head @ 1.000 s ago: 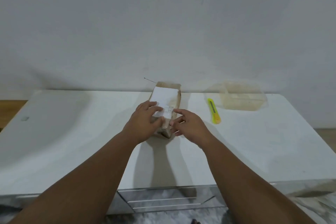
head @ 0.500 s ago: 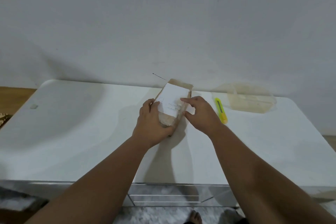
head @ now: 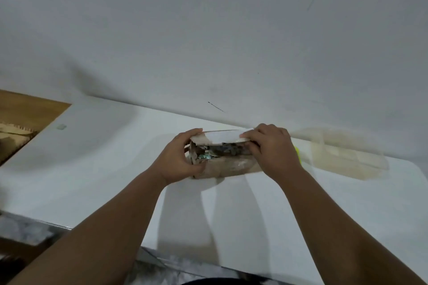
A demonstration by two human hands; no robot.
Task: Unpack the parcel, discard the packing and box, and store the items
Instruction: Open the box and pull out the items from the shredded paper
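A small brown cardboard parcel (head: 228, 168) lies sideways on the white table (head: 111, 169), near the wall. My left hand (head: 179, 161) grips its left end. My right hand (head: 269, 147) holds the right end and lifts the top flap, which carries a white label (head: 223, 137). Through the gap under the flap I see dark and greenish contents (head: 215, 151), too jumbled to identify.
A clear plastic container (head: 347, 157) stands to the right by the wall. A sliver of the yellow utility knife (head: 297, 155) shows behind my right hand. Wooden floor (head: 25, 113) lies beyond the table's left end. A drawer front runs under the near edge.
The parcel has been turned from lengthwise to sideways, and its labelled top flap is now lifted, exposing the contents. The view has tilted and shifted left.
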